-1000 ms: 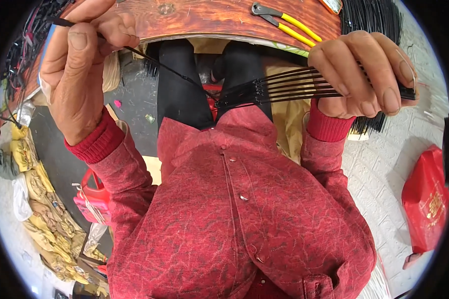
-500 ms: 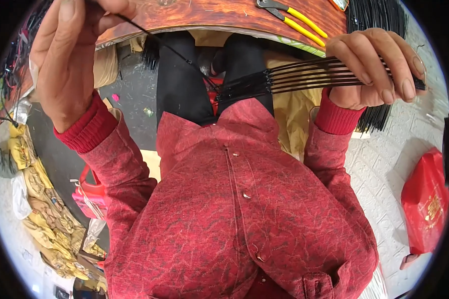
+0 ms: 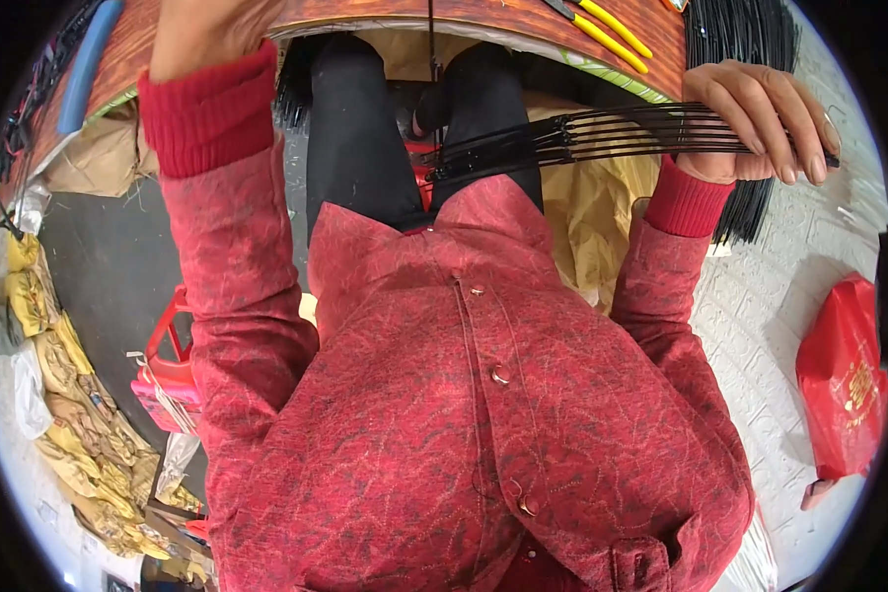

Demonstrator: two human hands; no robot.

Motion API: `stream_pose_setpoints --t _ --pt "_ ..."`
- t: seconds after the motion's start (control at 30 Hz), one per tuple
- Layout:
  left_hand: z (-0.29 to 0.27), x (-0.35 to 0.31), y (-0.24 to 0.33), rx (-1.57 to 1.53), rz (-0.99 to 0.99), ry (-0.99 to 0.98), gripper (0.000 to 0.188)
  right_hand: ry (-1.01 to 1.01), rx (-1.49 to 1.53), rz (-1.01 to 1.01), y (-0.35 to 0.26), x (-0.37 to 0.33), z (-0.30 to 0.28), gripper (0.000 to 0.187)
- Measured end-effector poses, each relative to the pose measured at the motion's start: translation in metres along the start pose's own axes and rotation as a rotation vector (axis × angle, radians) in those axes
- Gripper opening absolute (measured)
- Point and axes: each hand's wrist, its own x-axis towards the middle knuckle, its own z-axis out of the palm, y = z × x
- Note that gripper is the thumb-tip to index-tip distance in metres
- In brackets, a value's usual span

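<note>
My right hand (image 3: 760, 118) is closed round a fan-like bundle of thin black rods (image 3: 622, 133). The rods stretch leftward across my lap, and small black joints gather near their middle. Beyond the table's near edge, my left hand (image 3: 217, 35) is cut off by the top of the picture, so its fingers are hidden. A single thin black rod (image 3: 433, 44) stands upright between my knees, running from the top edge down toward the bundle's left end. What holds its upper end is out of sight.
Yellow-handled pliers (image 3: 612, 32) lie on the brown wooden table (image 3: 523, 15). A thick stack of black rods (image 3: 738, 49) hangs at its right end. To the left are a blue bar (image 3: 91, 64) and a red-and-pink stool-like object (image 3: 168, 365); a red bag (image 3: 841, 385) stands right.
My left hand has moved up and to the right, mostly leaving the picture. The single rod has swung from slanting to upright. My right hand keeps the bundle, shifted slightly.
</note>
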Motion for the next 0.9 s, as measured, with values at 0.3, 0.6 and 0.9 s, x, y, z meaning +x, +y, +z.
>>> stream_pose_setpoints --t 0.3,0.6,0.9 --pt "0.008 0.019 -0.033 -0.119 0.012 -0.094 0.034 0.068 -0.007 -0.053 0.001 -0.014 0.004 0.014" --pt "0.029 0.041 -0.02 -0.27 -0.106 -0.079 0.033 -0.038 -0.171 0.006 0.013 0.015 0.015 0.006" --pt "0.044 0.005 0.033 -0.238 -0.153 0.06 0.033 0.059 -0.292 -0.013 0.067 0.025 0.032 0.055"
